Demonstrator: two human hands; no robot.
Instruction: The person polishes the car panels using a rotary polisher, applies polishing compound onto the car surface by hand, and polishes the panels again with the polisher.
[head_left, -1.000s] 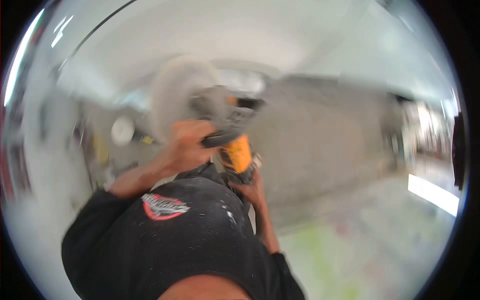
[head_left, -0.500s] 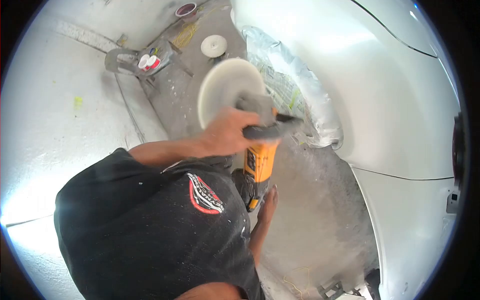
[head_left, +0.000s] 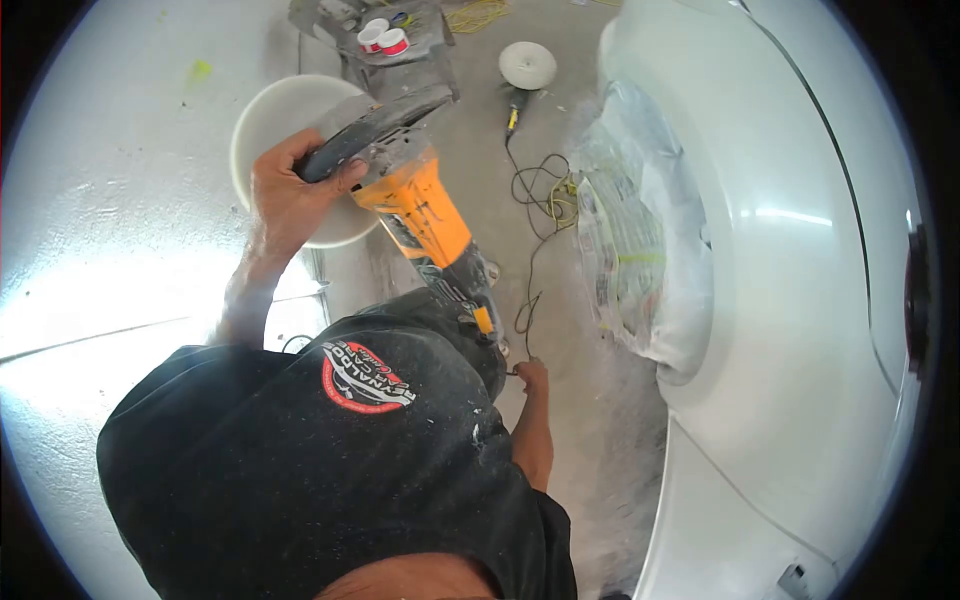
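Observation:
At upper left, my left hand [head_left: 300, 190] is wrapped round the black handle of an orange and black polisher [head_left: 425, 215]. The polisher's large white round pad [head_left: 300, 110] faces the wall, and its body slants down toward my shirt. My right hand [head_left: 533, 374] is low beside my body, fingers closed on a thin black power cord [head_left: 530, 312]. That cord runs in loops over the floor. A second polisher [head_left: 527, 66], with a white pad facing up, lies on the floor at the top.
A white car body [head_left: 770, 280] fills the right side. Its wheel area is covered with plastic sheeting and printed paper [head_left: 625, 250]. A grey stand [head_left: 420, 60] holds red and white tubs [head_left: 384, 38]. Yellow cord [head_left: 478, 15] lies on the floor. A white wall [head_left: 120, 200] stands at left.
The polisher has swung left, away from the car toward the wall, with my left hand still on its handle. My right hand has left the polisher's rear end and now has the cord.

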